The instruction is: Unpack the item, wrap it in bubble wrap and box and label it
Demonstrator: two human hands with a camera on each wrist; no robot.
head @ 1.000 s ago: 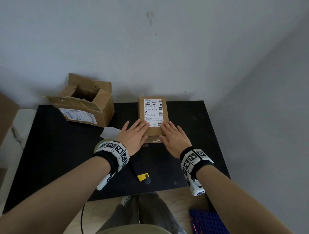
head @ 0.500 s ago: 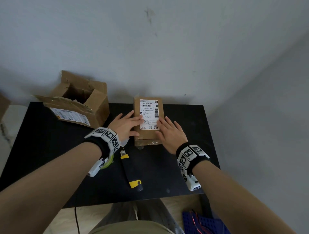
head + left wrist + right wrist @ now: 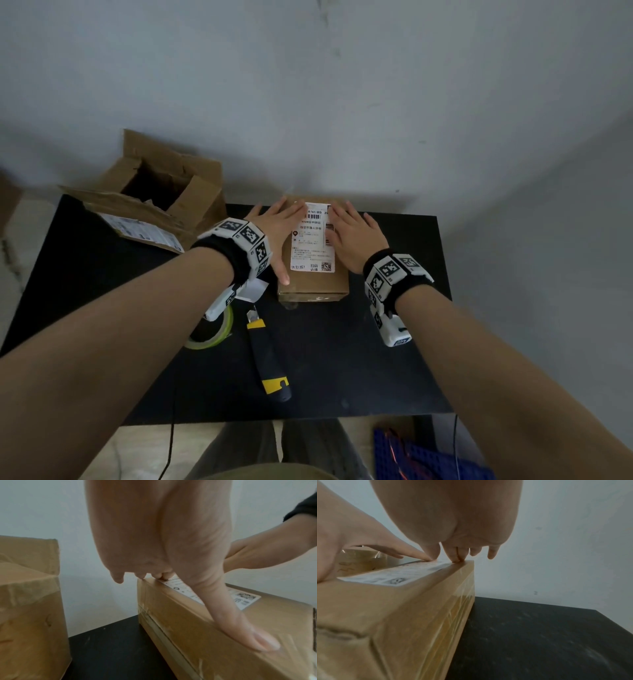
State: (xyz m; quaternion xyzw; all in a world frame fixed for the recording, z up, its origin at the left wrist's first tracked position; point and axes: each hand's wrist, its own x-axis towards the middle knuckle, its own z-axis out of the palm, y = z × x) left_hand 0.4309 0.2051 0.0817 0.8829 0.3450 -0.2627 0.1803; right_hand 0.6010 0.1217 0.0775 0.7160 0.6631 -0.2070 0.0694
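Observation:
A taped brown cardboard box (image 3: pixel 313 286) stands on the black table (image 3: pixel 102 274) near the wall, with a white shipping label (image 3: pixel 312 246) stuck on its top. My left hand (image 3: pixel 277 228) lies flat along the label's left edge, fingers straight and thumb stretched back along the box top (image 3: pixel 240 628). On the label's right side my right hand (image 3: pixel 349 231) presses flat, its fingertips (image 3: pixel 455 559) down at the far end of the label (image 3: pixel 393 574). The box's contents are hidden.
An opened brown carton (image 3: pixel 154 202) with raised flaps sits at the table's back left. A roll of clear tape (image 3: pixel 212 329) and a yellow-black utility knife (image 3: pixel 269 356) lie in front of the box. A blue crate (image 3: pixel 428 459) stands on the floor.
Both hands have slid forward along the label from the box's near end to its far end, still flat on it. The box stays in place.

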